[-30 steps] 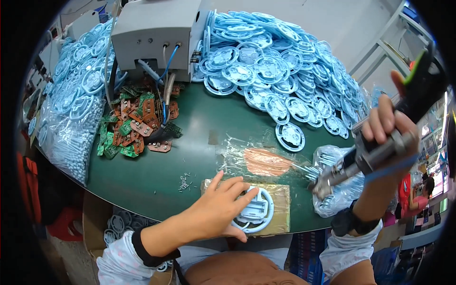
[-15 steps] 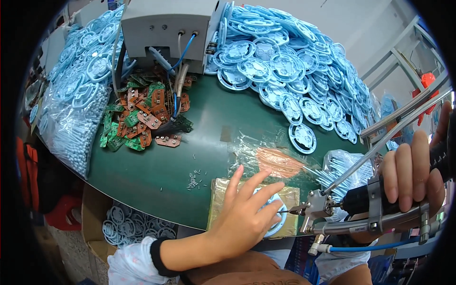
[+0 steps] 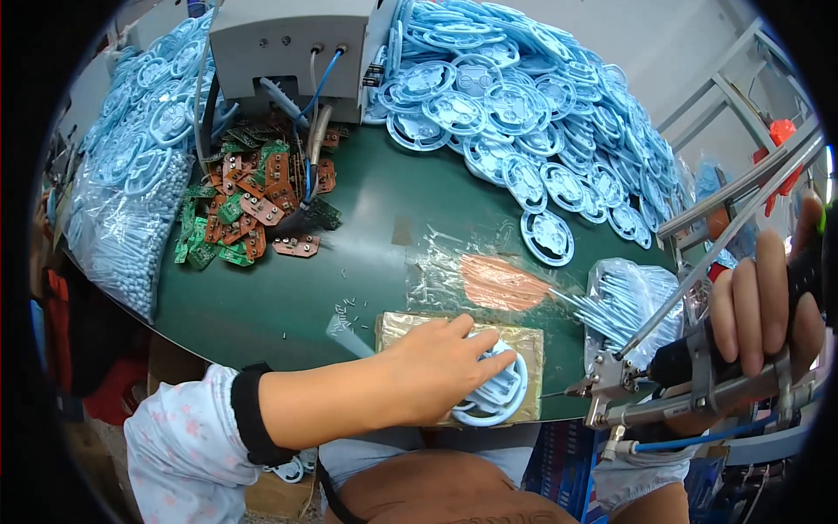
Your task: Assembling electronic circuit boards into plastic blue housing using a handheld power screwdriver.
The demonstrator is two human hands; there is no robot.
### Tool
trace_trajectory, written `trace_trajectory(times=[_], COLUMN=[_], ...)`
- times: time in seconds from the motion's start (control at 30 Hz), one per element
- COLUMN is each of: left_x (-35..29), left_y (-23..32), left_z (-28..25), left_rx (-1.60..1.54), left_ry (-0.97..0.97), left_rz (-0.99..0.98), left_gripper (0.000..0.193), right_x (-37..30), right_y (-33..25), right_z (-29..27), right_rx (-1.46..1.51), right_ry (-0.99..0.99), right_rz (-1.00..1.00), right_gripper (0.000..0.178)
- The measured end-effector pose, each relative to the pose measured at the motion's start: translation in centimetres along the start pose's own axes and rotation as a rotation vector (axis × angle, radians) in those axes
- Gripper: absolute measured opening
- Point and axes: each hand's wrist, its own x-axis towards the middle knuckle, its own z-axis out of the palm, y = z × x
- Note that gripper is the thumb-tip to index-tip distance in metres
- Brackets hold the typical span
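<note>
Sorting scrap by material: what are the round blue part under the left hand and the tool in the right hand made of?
Round blue part: likely moulded plastic, even pale colour, soft sheen. Tool: apparently bare metal frame, grey and glinting, with a dark grip.

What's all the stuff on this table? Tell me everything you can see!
Table: one, dark green, fills the middle.
Round plastic parts: a big pile, too many to count, light blue, back right; more at back left.
Ring part: one, light blue, on the mat under the left hand.
Mat: one, yellowish, front edge of table.
Circuit boards: a heap, green and brown, left of centre.
Machine: one, grey, at the back, with hoses and cables.
Bags of small pieces: two, clear with pale blue contents, one far left and one on the right.
Screwdriver tool: one, black and metal, with a blue hose, front right.
Left hand: pressing on the ring part.
Right hand: gripping the screwdriver tool.
</note>
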Motion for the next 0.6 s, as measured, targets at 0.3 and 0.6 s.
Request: trace_trajectory(times=[0.3, 0.6], left_x=[0.1, -2.8], left_y=[-0.9, -1.1], left_z=[5.0, 6.0], left_rx=[-0.265, -0.311], left_ry=[0.497, 0.573], left_rz=[0.116, -0.008], left_gripper=[0.094, 0.091], right_x=[-1.4, -1.3], right_y=[-0.7, 2.2], right_z=[0.5, 2.2], right_rx=[-0.01, 0.025], right_ry=[-0.214, -0.145], right_rz=[0.182, 0.025], right_gripper=[0.015, 0.01])
